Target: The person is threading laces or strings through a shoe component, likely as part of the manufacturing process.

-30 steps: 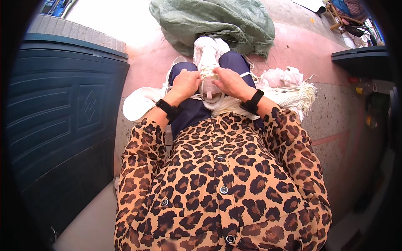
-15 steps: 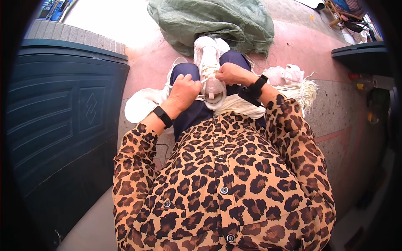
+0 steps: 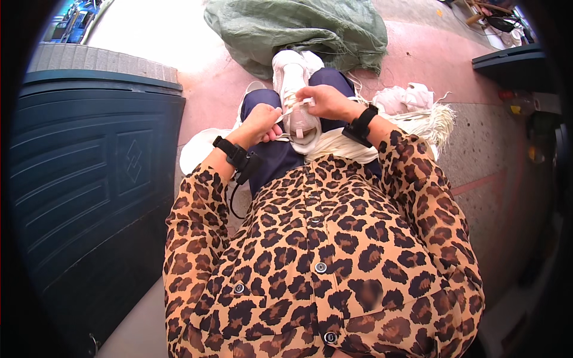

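Between my knees rests a white sneaker (image 3: pixel 293 74), its toe pointing away and its heel opening toward me. A pale shoelace (image 3: pixel 290 111) runs across its tongue between my two hands. My left hand (image 3: pixel 262 123), at the sneaker's left side, pinches one part of the lace. On the right, my right hand (image 3: pixel 328 102) grips the lace close to the eyelets, fingers closed. Across my lap and right thigh lies a bundle of cream laces (image 3: pixel 340 147), its frayed ends spread to the right.
A green woven sack (image 3: pixel 298 30) lies beyond the sneaker. More white shoes (image 3: pixel 406 98) sit on the floor at the right, and a white shoe (image 3: pixel 200 150) at the left. Dark blue door panels (image 3: pixel 101 143) stand left, with another dark panel (image 3: pixel 513 65) at the right.
My left hand has turned over at the wrist and dropped slightly, its fingers curling toward the sneaker. My right hand has shifted a little left, and the lace now stretches between both hands.
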A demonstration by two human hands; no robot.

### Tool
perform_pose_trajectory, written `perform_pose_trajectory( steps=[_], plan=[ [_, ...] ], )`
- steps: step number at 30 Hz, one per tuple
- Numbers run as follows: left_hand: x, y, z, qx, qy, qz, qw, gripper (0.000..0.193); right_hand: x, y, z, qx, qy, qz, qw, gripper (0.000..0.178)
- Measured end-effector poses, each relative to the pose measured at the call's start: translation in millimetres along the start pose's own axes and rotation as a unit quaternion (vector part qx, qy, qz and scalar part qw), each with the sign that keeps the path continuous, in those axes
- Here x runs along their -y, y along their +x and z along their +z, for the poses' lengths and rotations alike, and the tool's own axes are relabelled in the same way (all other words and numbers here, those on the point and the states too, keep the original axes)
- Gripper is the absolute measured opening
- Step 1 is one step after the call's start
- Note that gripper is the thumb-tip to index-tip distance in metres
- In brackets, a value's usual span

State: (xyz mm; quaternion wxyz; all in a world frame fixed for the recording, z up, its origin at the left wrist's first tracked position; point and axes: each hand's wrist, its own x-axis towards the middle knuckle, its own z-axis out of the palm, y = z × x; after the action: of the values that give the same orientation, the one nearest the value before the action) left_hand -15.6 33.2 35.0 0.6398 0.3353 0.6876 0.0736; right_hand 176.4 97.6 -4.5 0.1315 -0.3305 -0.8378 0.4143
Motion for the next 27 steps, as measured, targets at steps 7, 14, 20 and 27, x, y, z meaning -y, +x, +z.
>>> perform_pose_trajectory(
  steps=[7,14,20,27],
  plan=[
    [1,4,9,-0.011,0.051,0.113,0.992,0.022,7,9,10,0.0,-0.169,-0.001,0.986,0.017],
    [24,-18,-6,-0.252,0.658,0.472,0.53,0.005,14,1,-3,-0.101,-0.135,0.031,0.985,0.017],
    [61,-39,-39,-0.302,0.611,0.405,0.609,0.015,3,-39,-74,-0.016,0.072,0.141,0.987,0.024],
    [70,-58,-32,-0.316,0.459,0.373,0.742,0.016,-4,-68,-96,-0.031,0.118,0.193,0.974,0.023]
  ],
)
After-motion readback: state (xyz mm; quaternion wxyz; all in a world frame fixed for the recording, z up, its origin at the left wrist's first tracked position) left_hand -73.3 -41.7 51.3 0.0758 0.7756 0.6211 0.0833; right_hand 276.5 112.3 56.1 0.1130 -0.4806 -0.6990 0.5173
